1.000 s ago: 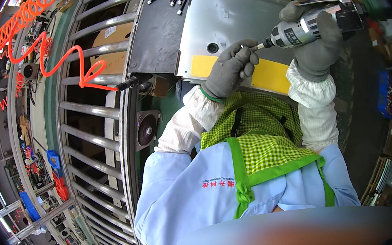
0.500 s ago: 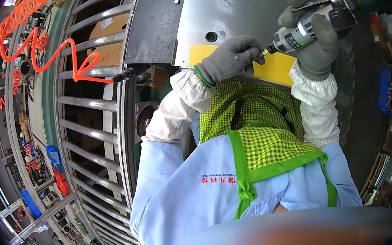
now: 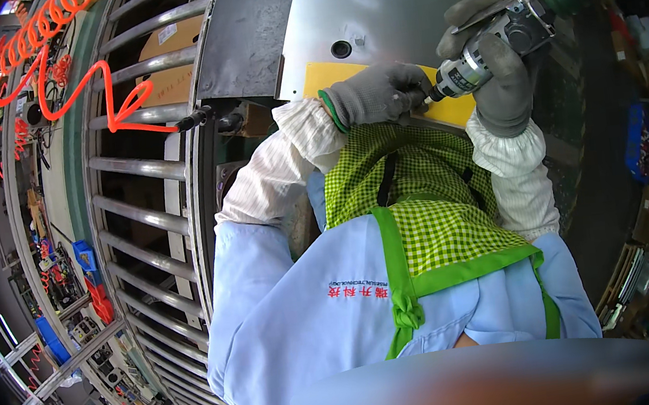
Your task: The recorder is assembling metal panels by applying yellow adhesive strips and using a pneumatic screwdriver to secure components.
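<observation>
My right hand (image 3: 503, 77) is wrapped around the powered screwdriver (image 3: 492, 46), which looks heavy and rigid, so I grip its barrel. My left hand (image 3: 376, 96) pinches near its tip over the yellow strip (image 3: 453, 110) on the stiff metal panel (image 3: 392, 13).

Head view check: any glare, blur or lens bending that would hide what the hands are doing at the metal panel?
Head view: strong fisheye bending, roller rails curve near the dark rim; soft glare on the metal panel; a blurred patch across the bottom edge; left hand, right hand and powered screwdriver are sharp and evenly lit.
</observation>
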Tool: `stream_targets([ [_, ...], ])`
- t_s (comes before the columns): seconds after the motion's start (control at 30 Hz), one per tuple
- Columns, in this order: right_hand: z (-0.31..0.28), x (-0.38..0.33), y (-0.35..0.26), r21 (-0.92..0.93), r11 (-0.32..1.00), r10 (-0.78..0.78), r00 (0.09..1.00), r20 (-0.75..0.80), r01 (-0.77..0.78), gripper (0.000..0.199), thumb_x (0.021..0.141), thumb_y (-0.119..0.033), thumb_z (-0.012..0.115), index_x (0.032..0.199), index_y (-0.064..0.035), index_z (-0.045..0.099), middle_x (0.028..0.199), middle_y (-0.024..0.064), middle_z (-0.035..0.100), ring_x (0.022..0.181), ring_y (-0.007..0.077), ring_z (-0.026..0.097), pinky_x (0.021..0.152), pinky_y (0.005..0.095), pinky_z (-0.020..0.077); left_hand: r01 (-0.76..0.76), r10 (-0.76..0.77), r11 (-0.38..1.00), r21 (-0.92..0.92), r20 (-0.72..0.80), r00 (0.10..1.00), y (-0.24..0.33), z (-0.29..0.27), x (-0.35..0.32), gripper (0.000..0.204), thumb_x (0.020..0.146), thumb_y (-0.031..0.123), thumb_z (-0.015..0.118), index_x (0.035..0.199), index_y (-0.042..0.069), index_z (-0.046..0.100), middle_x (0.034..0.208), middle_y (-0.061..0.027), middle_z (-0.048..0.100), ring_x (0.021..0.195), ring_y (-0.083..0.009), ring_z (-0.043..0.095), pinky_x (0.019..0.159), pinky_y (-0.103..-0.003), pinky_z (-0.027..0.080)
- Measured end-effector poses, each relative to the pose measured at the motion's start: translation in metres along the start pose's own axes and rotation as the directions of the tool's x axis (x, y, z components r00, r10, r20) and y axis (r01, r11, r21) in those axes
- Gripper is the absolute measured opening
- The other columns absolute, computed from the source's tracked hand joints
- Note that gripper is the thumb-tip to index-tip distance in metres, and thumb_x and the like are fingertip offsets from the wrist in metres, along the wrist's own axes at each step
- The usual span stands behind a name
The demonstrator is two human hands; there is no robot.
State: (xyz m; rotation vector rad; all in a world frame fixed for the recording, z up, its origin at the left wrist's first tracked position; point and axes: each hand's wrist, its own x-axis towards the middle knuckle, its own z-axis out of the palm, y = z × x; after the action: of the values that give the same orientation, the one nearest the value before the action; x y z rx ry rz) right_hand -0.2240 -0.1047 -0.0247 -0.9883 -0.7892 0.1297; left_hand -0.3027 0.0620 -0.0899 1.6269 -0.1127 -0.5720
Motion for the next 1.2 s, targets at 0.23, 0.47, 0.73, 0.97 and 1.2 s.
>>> stream_targets([
  [0.23,0.014,-0.017,0.001,-0.006,0.992,-0.124,0.986,0.107,0.126,0.043,0.085,-0.015,0.072,0.116,0.0056,0.053,0.1,0.0189,0.064,0.071,0.0189,0.066,0.059,0.0301,0.0558,-0.077,0.077,0.997,0.016,0.013,0.997,0.002,-0.003,-0.002,0.019,0.095,0.012,0.054,0.11,0.004,0.064,0.084,-0.0058,0.067,0.069,-0.0121,0.064,0.064,-0.026,0.054],
  [0.47,0.023,-0.021,-0.001,-0.211,0.972,-0.07,0.983,0.167,0.105,0.04,0.085,-0.016,0.071,0.112,0.0088,0.054,0.098,0.0175,0.065,0.073,0.0173,0.067,0.064,0.0282,0.0571,-0.099,0.075,0.983,-0.153,-0.157,0.985,-0.005,-0.009,-0.012,0.02,0.096,0.012,0.054,0.111,0.002,0.062,0.09,-0.006,0.068,0.079,-0.0143,0.065,0.073,-0.027,0.054],
  [0.73,0.029,-0.03,-0.009,-0.316,0.933,-0.086,0.959,0.271,0.173,0.041,0.085,-0.016,0.071,0.111,0.0099,0.054,0.098,0.0158,0.066,0.078,0.0164,0.069,0.07,0.0276,0.0579,-0.038,0.026,0.993,-0.109,-0.108,0.994,-0.007,-0.006,-0.017,0.02,0.095,0.012,0.055,0.11,0.001,0.062,0.09,-0.0064,0.067,0.075,-0.0125,0.064,0.069,-0.028,0.053],
  [0.97,0.032,-0.036,-0.004,-0.355,0.927,-0.044,0.977,0.21,0.118,0.039,0.085,-0.016,0.072,0.11,0.0089,0.054,0.091,0.0139,0.067,0.078,0.0163,0.068,0.07,0.0273,0.0565,-0.047,0.04,0.996,-0.072,-0.094,0.995,-0.01,-0.01,-0.024,0.019,0.096,0.011,0.053,0.109,0.002,0.063,0.087,-0.0054,0.066,0.068,-0.0105,0.062,0.064,-0.025,0.052],
  [1.2,0.042,-0.041,-0.003,-0.357,0.927,-0.077,0.99,0.119,0.115,0.039,0.084,-0.019,0.074,0.107,0.0075,0.056,0.086,0.0121,0.066,0.074,0.0158,0.066,0.068,0.0274,0.0543,-0.107,0.079,0.976,-0.189,-0.151,0.985,-0.016,-0.007,-0.022,0.021,0.096,0.011,0.054,0.112,0.0,0.062,0.089,-0.0054,0.066,0.072,-0.0101,0.062,0.065,-0.024,0.052],
])
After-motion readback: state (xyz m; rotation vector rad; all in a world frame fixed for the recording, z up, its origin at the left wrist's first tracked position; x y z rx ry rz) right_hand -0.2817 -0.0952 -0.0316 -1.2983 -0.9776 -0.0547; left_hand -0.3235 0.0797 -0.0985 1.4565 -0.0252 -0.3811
